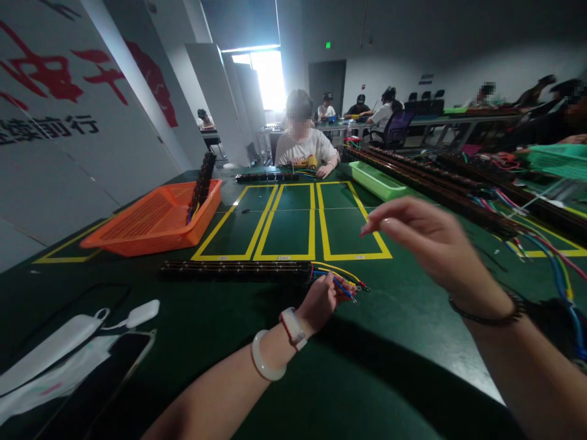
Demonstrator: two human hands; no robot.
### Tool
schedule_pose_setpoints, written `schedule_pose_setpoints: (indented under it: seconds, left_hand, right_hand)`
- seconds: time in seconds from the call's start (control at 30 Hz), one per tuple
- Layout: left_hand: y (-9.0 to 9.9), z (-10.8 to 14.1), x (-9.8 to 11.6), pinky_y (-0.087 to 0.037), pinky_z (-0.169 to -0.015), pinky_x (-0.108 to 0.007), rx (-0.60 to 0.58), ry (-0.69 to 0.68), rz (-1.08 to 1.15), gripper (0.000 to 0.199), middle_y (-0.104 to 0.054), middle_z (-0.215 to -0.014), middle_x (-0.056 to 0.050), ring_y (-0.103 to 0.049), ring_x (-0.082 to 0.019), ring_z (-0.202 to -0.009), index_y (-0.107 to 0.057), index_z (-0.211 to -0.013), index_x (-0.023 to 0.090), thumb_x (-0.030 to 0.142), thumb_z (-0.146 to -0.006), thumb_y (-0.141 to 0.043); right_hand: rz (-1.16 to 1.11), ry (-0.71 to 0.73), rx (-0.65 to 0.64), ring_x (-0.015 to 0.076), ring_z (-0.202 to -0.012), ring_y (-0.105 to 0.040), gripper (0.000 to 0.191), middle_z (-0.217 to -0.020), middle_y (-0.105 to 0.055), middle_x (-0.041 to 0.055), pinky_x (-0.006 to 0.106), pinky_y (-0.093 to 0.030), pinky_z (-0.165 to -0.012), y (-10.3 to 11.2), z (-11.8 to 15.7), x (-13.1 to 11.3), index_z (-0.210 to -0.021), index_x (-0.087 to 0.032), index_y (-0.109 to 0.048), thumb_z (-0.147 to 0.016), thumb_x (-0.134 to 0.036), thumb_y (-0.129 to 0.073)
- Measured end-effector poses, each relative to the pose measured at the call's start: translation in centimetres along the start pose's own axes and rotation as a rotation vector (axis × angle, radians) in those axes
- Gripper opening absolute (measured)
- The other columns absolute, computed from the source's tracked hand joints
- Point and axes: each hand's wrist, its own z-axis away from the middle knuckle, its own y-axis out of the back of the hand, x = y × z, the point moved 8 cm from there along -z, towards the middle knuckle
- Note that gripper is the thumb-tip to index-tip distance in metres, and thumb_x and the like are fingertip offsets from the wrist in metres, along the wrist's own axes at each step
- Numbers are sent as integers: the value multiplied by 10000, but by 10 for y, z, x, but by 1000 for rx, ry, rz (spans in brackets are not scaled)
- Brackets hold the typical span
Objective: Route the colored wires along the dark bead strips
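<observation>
A long black bar-shaped part with copper-coloured strips (238, 269) lies crosswise on the green table. Yellow, blue and other coloured wires (337, 269) come out of its right end, with ring terminals at their tips. My left hand (321, 300) is closed around the wires close to those tips, a blue one sticking out past the fingers. My right hand (424, 238) is raised above the table to the right, apart from the wires. Its fingers are bent forward, thumb and forefinger apart, and I see nothing between them.
An orange basket (137, 235) holding another black bar (200, 183) stands at left. A green tray (376, 182) and long dark bars (426, 177) with wires lie right. White devices (64, 342) sit at front left. Across the table a person (305, 143) handles another bar.
</observation>
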Motion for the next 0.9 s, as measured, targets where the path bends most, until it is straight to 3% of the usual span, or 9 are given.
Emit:
schedule_pose_setpoints:
  seconds: [0.07,0.17,0.23,0.3,0.5,0.7,0.8,0.9]
  left_hand:
    - [2,0,0,-485,-673,-291,11,-6,4,243,-624,-660,-61,-607,-151,-627,-582,-750,122,284,-892,-469]
    - [5,0,3,-483,-664,-276,39,-30,16,163,-613,-673,-43,-587,-130,-606,-580,-799,123,235,-880,-493]
    - [5,0,2,-477,-647,-258,51,-16,10,162,-597,-664,-33,-560,-107,-570,-567,-786,122,229,-882,-491]
    - [5,1,2,-470,-632,-244,63,8,-11,185,-596,-678,-35,-542,-94,-556,-557,-767,120,238,-888,-480]
    - [1,2,1,-481,-743,-298,54,-1,-23,191,-635,-807,-70,-603,-141,-726,-567,-815,128,259,-900,-456]
    - [-1,1,3,-456,-863,-339,1,-53,-27,218,-652,-912,-97,-613,-174,-879,-595,-842,129,283,-902,-452]
    - [-3,2,4,-462,-856,-345,-15,-47,-53,232,-665,-892,-108,-626,-186,-877,-601,-873,124,303,-897,-456]
    - [-8,7,-3,-497,-751,-345,-41,31,-189,309,-673,-796,-117,-650,-196,-774,-599,-872,109,367,-897,-431]
  right_hand:
    - [152,-153,-163,154,-690,-583,297,-749,-646,39,260,-445,-624,-27,3,40,-834,-153,-644,-858,-432,-545]
    - [365,-357,-520,131,-546,-528,373,-618,-622,32,232,-351,-498,-73,26,96,-715,-146,-655,-845,-472,-529]
    - [405,-417,-695,121,-493,-504,431,-580,-607,33,228,-312,-459,-93,43,110,-692,-149,-663,-852,-511,-494]
    - [429,-453,-777,116,-462,-491,462,-562,-592,38,225,-300,-442,-103,54,109,-680,-149,-667,-861,-525,-468]
    - [618,-498,-716,131,-472,-531,415,-608,-607,71,225,-330,-447,-98,57,101,-709,-139,-670,-885,-441,-448]
    - [854,-452,-644,233,-668,-632,456,-732,-653,150,276,-420,-543,-91,53,109,-807,-102,-695,-896,-456,-421]
    - [861,-457,-629,235,-689,-638,459,-744,-654,156,284,-439,-573,-87,50,105,-834,-94,-695,-920,-424,-387]
    - [902,-436,-558,243,-698,-637,443,-757,-657,145,300,-443,-592,-81,43,100,-821,-108,-694,-921,-415,-389]
